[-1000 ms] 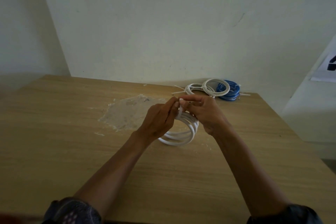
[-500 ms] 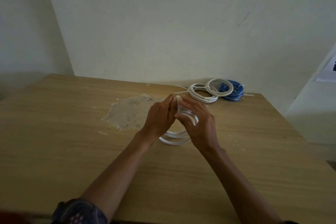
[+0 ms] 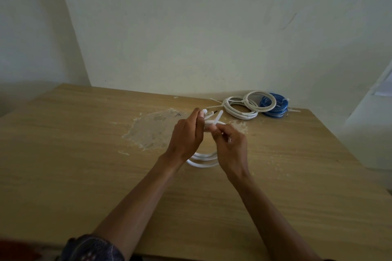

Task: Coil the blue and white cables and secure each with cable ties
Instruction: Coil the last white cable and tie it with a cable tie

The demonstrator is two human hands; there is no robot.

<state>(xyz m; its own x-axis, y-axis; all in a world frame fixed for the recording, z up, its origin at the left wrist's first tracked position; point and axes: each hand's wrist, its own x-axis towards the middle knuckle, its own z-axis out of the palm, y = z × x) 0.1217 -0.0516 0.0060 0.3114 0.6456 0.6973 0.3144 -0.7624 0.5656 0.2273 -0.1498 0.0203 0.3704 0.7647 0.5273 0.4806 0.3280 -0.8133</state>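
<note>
A white cable coil [image 3: 203, 160] stands on edge above the middle of the wooden table [image 3: 84, 154]. My left hand [image 3: 186, 135] grips the coil's top from the left. My right hand [image 3: 231, 146] pinches a white cable tie [image 3: 218, 118] whose tail sticks up between the hands. The coil's upper part is hidden behind my fingers. At the far right of the table lie two tied white coils, the nearer white coil [image 3: 239, 109] and a second white coil [image 3: 259, 101] leaning on a blue coil [image 3: 275, 107].
A pale worn patch [image 3: 154, 129] marks the tabletop left of my hands. Loose cable tie tails [image 3: 214, 105] lie beside the far coils. A white wall rises right behind the table, and the table's right edge drops to the floor.
The view has shifted a little. My right hand drew back toward me and now pinches the tie, whose tail stands up between the hands. The left hand keeps its grip on the coil.
</note>
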